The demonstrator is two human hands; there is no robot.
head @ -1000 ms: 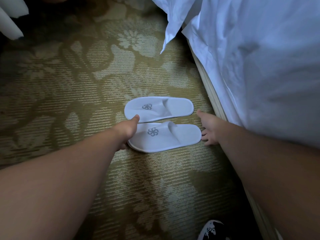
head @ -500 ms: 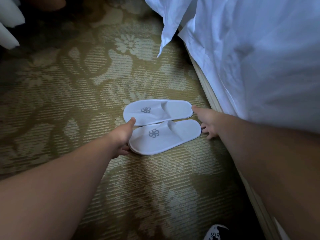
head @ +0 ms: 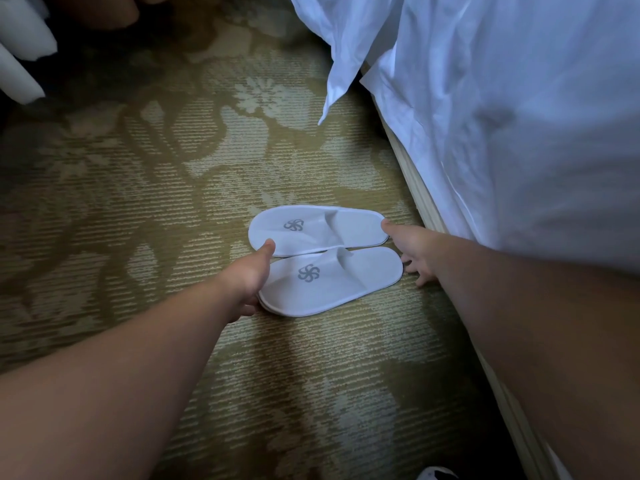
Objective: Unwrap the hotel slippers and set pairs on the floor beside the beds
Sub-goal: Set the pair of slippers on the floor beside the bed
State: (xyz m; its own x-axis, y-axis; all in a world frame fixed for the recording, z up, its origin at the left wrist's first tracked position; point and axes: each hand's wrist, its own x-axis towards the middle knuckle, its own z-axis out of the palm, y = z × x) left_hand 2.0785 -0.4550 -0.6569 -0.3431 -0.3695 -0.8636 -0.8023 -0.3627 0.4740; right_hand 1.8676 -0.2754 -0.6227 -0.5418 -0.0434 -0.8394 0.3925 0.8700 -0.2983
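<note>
Two white hotel slippers with grey pinwheel logos lie side by side on the patterned carpet, heels toward the bed. The far slipper (head: pixel 317 228) slightly overlaps the near slipper (head: pixel 332 280). My left hand (head: pixel 247 277) cups the near slipper's toe. Its thumb rests on the far slipper's toe edge and its fingers curl at the near slipper's lower edge. My right hand (head: pixel 414 251) is at the heels, thumb tip touching the far slipper's heel and fingers spread on the carpet beside the near slipper's heel.
The bed with its hanging white sheet (head: pixel 502 116) fills the right side, and its pale base edge (head: pixel 420 202) runs close to the heels. Gold floral carpet (head: pixel 156 202) spreads left. White fabric (head: pixel 20 50) shows at top left. A black-and-white shoe (head: pixel 438 474) is at the bottom.
My right thumb has come up against the far slipper's heel. Both hands stay at the slipper ends and the pair lies much as before.
</note>
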